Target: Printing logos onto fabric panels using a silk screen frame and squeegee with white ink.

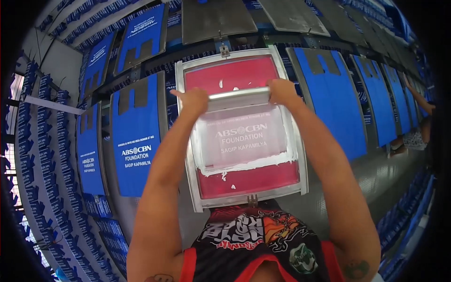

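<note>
A silk-screen printing frame (299, 155) with pale metal edges lies in front of me. Its red mesh (249, 185) surrounds a paler stencil window with lettering. Across the upper part of the mesh rests a metal-handled squeegee (238, 97). My left hand (193, 101) is closed round the squeegee's left end, thumb sticking out to the side. Round its right end my right hand (283, 91) is closed too. White ink (249, 164) forms a thick band below the window, with small blobs above and below. Whatever is under the screen is mostly hidden.
Blue printed bags (136, 174) lie on boards to my left, and more blue bags (329, 113) to my right. A bare grey board (216, 21) stands beyond the frame. Many blue bags hang along the left wall. Another person's arm (420, 99) shows at far right.
</note>
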The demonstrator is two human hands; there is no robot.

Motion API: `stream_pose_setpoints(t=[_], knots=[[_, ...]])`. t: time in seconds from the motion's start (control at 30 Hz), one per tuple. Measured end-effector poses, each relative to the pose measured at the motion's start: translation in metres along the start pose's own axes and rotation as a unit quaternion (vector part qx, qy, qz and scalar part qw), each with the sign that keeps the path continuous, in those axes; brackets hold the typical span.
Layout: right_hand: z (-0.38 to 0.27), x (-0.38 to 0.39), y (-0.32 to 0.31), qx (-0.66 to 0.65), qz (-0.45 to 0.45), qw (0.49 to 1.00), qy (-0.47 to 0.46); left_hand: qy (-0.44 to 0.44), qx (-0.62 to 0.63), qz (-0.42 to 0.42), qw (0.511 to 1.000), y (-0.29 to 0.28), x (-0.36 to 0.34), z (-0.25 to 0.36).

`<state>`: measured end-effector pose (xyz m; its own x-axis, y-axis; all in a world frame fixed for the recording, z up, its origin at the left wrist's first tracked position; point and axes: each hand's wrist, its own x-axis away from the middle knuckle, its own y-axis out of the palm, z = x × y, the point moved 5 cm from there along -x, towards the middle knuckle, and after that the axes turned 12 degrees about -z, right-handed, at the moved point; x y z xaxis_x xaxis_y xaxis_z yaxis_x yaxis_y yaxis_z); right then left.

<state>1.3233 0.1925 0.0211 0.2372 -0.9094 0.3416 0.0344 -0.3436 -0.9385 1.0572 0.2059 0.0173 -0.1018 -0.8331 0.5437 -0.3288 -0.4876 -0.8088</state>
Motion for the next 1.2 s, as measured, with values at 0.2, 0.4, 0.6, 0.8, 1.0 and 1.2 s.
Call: stream_pose_setpoints(t=[0.2,0.4,0.6,0.8,1.0,1.2], knots=[[-0.07,0.186,0.089,-0.416,-0.195,0.888,0.028,0.198,0.224,0.023,0.954,-0.027,-0.005,0.053],[-0.152,0.312,0.24,-0.669,-0.135,0.73,0.011,0.237,0.198,0.112,0.945,-0.059,-0.006,0.049],[-0.152,0.313,0.223,-0.634,-0.188,0.746,0.077,0.16,0.154,0.132,0.966,-0.038,0.009,0.071],[-0.162,0.341,0.113,-0.786,-0.133,0.603,0.014,0.183,0.159,0.127,0.962,-0.075,0.012,0.043],[-0.165,0.328,0.174,-0.728,-0.127,0.673,0.024,0.118,0.117,0.133,0.977,-0.03,0.03,0.061],[-0.162,0.313,0.232,-0.684,-0.096,0.721,0.051,0.145,0.1,0.141,0.974,0.059,0.124,0.112]])
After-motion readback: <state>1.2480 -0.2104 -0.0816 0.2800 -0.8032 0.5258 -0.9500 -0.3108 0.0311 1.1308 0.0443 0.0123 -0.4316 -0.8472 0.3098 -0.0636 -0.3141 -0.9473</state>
